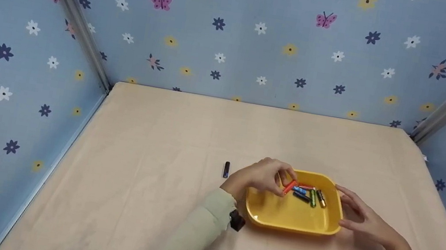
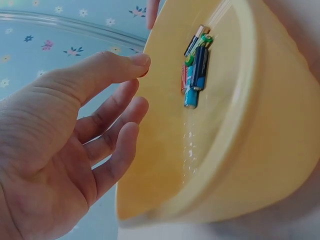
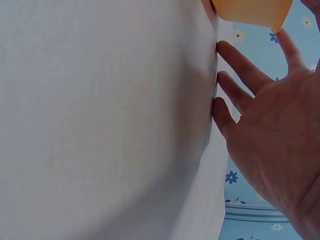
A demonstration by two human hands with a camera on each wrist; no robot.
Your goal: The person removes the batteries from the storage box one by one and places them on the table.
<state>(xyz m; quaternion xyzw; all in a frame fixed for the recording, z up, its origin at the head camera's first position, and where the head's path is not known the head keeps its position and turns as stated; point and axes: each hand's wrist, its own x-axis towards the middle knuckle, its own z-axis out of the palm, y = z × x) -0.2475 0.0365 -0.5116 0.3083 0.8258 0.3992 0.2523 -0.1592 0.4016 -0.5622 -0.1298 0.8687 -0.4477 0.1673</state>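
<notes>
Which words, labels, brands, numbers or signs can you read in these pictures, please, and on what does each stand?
No text can be read in any view.
Batteries in the yellow box: any print is too small or blurred to read.
Red battery in the left hand: too small to read.
Dark battery on the table: too small to read.
Yellow box: no lettering shows.

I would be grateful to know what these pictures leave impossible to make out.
Head view: any lettering on the batteries, too small to read.
Left wrist view: most of the red battery in the left grip, hidden behind the thumb.
Right wrist view: most of the yellow basin, cut off by the top edge.
</notes>
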